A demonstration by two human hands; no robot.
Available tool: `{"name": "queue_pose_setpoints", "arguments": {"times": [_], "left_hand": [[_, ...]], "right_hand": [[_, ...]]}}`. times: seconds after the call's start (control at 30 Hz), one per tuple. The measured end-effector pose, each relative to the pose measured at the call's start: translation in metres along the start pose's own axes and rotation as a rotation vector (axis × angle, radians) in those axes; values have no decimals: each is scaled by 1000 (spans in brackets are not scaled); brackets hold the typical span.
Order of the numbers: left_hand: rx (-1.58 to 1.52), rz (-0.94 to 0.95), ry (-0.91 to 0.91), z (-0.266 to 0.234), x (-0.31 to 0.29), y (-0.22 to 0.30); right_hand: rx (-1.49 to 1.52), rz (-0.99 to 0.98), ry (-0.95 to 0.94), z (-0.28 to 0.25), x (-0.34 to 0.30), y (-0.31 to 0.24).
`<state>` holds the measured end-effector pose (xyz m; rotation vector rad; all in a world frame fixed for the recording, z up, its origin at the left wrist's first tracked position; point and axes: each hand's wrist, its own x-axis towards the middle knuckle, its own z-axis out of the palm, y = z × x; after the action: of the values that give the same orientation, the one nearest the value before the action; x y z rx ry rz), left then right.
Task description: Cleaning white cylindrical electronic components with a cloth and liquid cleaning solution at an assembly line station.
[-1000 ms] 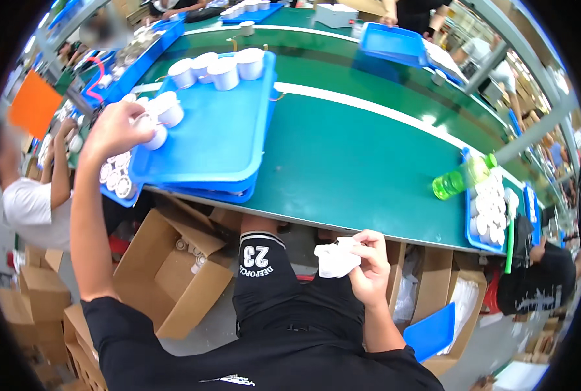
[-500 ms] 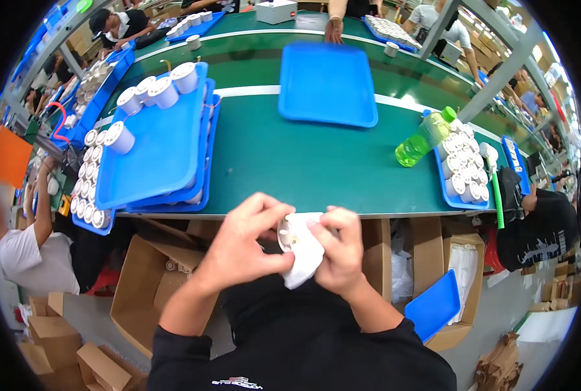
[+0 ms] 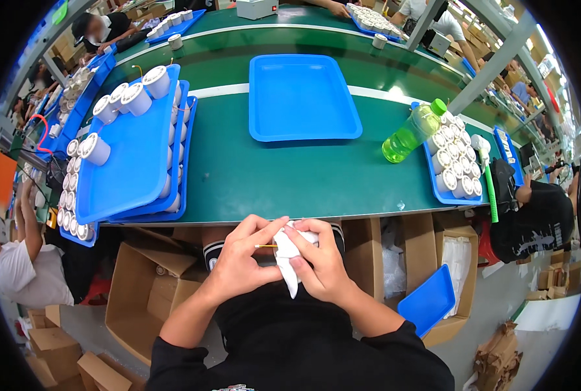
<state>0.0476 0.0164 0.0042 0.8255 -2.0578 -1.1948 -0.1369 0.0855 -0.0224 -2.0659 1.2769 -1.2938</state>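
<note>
Just off the near table edge, my two hands hold a small white cylindrical part wrapped in a white cloth (image 3: 289,272). Fingers of my left hand (image 3: 240,257) are closed round the part, most of which is hidden by the cloth and fingers. A thin yellowish wire (image 3: 265,246) sticks out from it toward my left palm. My right hand (image 3: 321,264) pinches the cloth against the part, and a loose corner hangs below. Similar white cylindrical parts (image 3: 135,99) stand in the top tray (image 3: 124,173) of a blue stack at the left.
A bare blue tray (image 3: 303,98) lies mid-table. At right are a green-capped bottle (image 3: 410,135), a blue tray of white parts (image 3: 456,159) and a green-handled tool (image 3: 490,186). Cardboard boxes (image 3: 141,300) and a tilted blue tray (image 3: 428,301) are below. Co-workers sit on both sides.
The mid-table tray has come nearer, and another person's hand has left its far edge. My hands have turned the part, so its wire now shows. The whole view has shifted slightly.
</note>
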Motion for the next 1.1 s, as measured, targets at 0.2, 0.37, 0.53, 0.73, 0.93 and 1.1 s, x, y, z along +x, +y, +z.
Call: {"name": "queue_pose_setpoints", "arguments": {"times": [0.2,0.37,0.53,0.73,0.93,1.1], "left_hand": [[-176,-132,75,-12,-13,-7],[-120,-37,-93,-8,-34,-15],[55,152,-271,3,-63,-15],[87,244,-353,-2,-58,-2],[8,228,-291,2,-60,0],[86,199,37,-9,-61,-2]], "right_hand": [[70,15,-196,-3,25,6],[447,335,-375,7,1,15],[1132,971,-613,22,-58,36],[1173,1285,-889,18,-40,38],[1349,1278,-877,13,-16,32],[510,692,-706,-11,56,41]]}}
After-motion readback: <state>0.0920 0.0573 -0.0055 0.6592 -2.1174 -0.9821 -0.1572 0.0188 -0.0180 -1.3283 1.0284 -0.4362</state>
